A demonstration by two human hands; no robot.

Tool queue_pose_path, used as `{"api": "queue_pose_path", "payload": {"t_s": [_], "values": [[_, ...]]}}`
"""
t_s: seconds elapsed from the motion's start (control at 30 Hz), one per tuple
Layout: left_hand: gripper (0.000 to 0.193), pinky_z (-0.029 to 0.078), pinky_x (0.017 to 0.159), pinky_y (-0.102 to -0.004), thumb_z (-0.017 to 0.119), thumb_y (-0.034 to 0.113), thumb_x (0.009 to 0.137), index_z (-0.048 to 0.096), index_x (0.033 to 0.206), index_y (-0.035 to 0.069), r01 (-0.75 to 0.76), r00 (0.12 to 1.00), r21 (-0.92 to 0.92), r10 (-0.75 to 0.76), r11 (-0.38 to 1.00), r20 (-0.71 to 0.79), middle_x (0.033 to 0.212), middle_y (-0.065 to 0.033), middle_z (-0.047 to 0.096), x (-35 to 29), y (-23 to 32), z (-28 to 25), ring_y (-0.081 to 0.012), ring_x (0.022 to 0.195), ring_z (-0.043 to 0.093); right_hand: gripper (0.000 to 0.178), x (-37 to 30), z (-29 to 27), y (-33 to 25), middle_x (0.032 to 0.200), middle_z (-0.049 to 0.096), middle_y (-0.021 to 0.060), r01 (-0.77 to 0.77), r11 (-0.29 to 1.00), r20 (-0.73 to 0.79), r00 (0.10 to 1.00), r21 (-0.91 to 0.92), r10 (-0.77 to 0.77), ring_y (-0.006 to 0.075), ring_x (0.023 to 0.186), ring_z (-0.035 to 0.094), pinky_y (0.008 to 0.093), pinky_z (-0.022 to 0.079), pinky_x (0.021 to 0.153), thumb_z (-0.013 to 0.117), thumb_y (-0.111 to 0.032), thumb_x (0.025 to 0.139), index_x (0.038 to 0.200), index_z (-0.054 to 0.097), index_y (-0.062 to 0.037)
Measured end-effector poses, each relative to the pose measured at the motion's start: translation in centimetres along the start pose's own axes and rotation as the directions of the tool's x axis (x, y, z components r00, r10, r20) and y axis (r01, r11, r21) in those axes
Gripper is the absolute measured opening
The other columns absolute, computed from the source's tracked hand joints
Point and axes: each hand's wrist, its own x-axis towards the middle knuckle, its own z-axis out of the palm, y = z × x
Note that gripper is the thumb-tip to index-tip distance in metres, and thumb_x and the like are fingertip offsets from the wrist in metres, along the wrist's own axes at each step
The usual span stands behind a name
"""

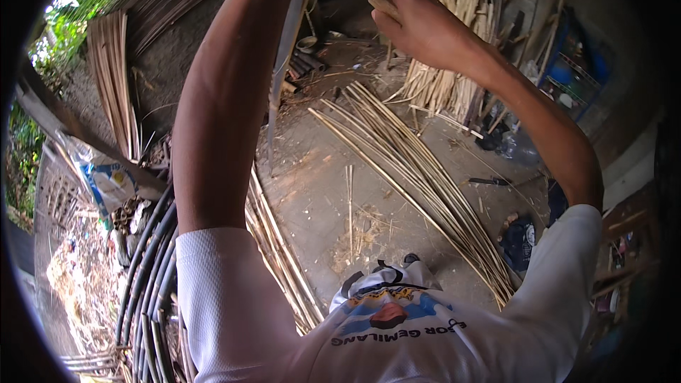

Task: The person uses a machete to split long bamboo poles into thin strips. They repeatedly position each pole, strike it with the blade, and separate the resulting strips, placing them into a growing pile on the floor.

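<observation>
My right hand (428, 28) is raised at the top of the head view, closed round the wooden handle of a knife (384, 1). The thin blade runs up and left from the handle and is cut off by the upper edge. My left arm (223, 99) reaches straight up, and its hand lies beyond the top of the picture. Close beside that forearm a long pale bamboo strip (286, 42) hangs down, its upper end out of sight. Whether my left hand holds it does not show.
Long bamboo strips (418, 163) lie on the floor at centre right, with more strips (273, 234) at left. Split sticks (447, 50) lean in a bundle at the back. Dark poles (149, 276) lie at lower left. Another knife (489, 181) rests on the floor by a black bag (518, 241).
</observation>
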Motion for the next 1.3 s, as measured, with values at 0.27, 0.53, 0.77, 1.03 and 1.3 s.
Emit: {"api": "queue_pose_path", "payload": {"t_s": [0.27, 0.53, 0.77, 1.03, 1.3], "values": [[0.041, 0.051, 0.066, -0.0376, 0.082, 0.035, 0.076, 0.068, 0.093, 0.000, 0.013, 0.992, 0.062, -0.020, 0.998, 0.125, 0.077, -0.0118, 0.070, 0.1, 1.3, 4.1, -0.0201, 0.070, 0.067, 0.044, 0.9, -2.9, 0.0, 0.080, 0.060, 0.0132, -0.167, 0.877, -0.051, 0.976, 0.451, 0.212, 0.0152, 0.049, 0.060, 0.0322, 0.050, 0.044, 0.057, -0.027, 0.097, 0.128, 0.045, 0.0010], [0.048, 0.048, 0.058, -0.0382, 0.070, 0.042, 0.089, 0.056, 0.104, 0.000, -0.070, 0.989, 0.196, 0.043, 0.978, 0.141, 0.077, -0.0136, 0.063, -1.5, 1.7, 1.7, -0.0212, 0.068, 0.062, 0.026, 3.6, -2.5, -1.3, 0.071, 0.054, 0.0052, -0.149, 0.446, 0.058, 0.975, 0.883, 0.213, 0.0154, 0.050, 0.055, 0.0319, 0.047, 0.045, 0.053, -0.007, 0.097, 0.122, 0.054, -0.0044], [0.034, 0.049, 0.062, -0.0310, 0.056, 0.035, 0.100, 0.060, 0.101, 0.002, -0.170, 0.977, 0.121, 0.151, 0.978, 0.153, 0.076, -0.0061, 0.062, -3.1, 3.1, -1.4, -0.0133, 0.066, 0.059, 0.036, 4.3, -1.5, -1.2, 0.074, 0.060, 0.0057, -0.157, 0.559, 0.060, 0.980, 0.814, 0.188, 0.0123, 0.053, 0.059, 0.0284, 0.047, 0.044, 0.054, -0.012, 0.097, 0.133, 0.054, -0.0074], [0.027, 0.047, 0.080, -0.0484, 0.046, 0.030, 0.099, 0.059, 0.110, 0.009, -0.227, 0.969, 0.671, 0.231, 0.706, 0.085, 0.103, -0.0194, 0.063, -0.5, 0.2, -2.9, -0.0414, 0.095, 0.059, 0.060, 5.1, -1.0, -3.9, 0.087, 0.064, 0.0163, -0.016, 0.762, -0.031, 0.998, 0.647, 0.047, 0.0153, 0.053, 0.062, 0.0276, 0.050, 0.041, 0.058, -0.019, 0.094, 0.136, 0.025, 0.0096], [0.028, 0.047, 0.073, -0.0538, 0.043, 0.032, 0.101, 0.054, 0.108, 0.007, -0.220, 0.960, 0.640, 0.281, 0.736, 0.006, 0.095, -0.0220, 0.063, -1.9, 1.1, 2.2, -0.0430, 0.085, 0.061, 0.040, 3.7, -5.8, -0.7, 0.078, 0.052, 0.0054, -0.094, 0.547, -0.043, 0.972, 0.832, 0.233, 0.0131, 0.050, 0.049, 0.0311, 0.042, 0.042, 0.054, -0.019, 0.095, 0.132, 0.043, -0.0057]]}}
